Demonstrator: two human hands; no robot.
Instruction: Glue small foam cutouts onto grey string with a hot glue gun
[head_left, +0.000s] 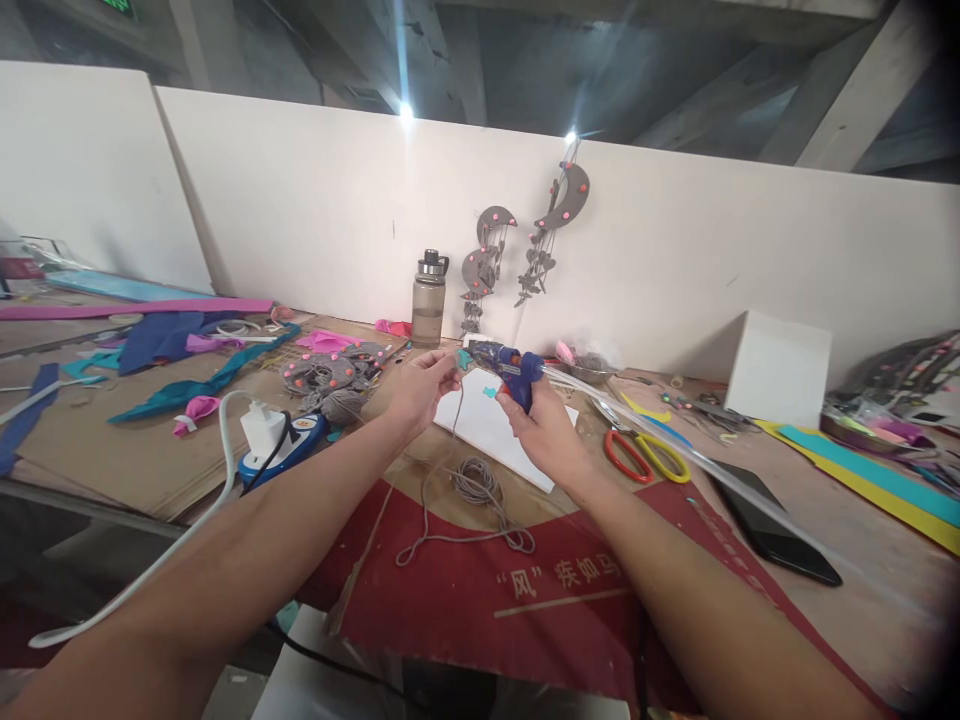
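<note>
In my right hand (546, 425) is a blue hot glue gun (517, 372), with a long clear glue stick (637, 405) running out of its back. Its nozzle points left, close to a small teal cutout (463, 358) pinched in the fingers of my left hand (426, 385). From that hand a grey cord (459, 405) hangs down to a loose coil (476, 482) on the table. Another teal piece (490, 392) lies on the white sheet (517, 450) beneath the gun. Whether the nozzle touches the cutout, I cannot tell.
Red-and-yellow-handled scissors (646, 455) and a black phone (776, 525) lie to the right. A blue power socket (289, 450) with a white plug stands left. A water bottle (428, 300) stands by the white panel, where grey moon-shaped hangings (566, 200) hang. Felt scraps (202, 385) cover the left side.
</note>
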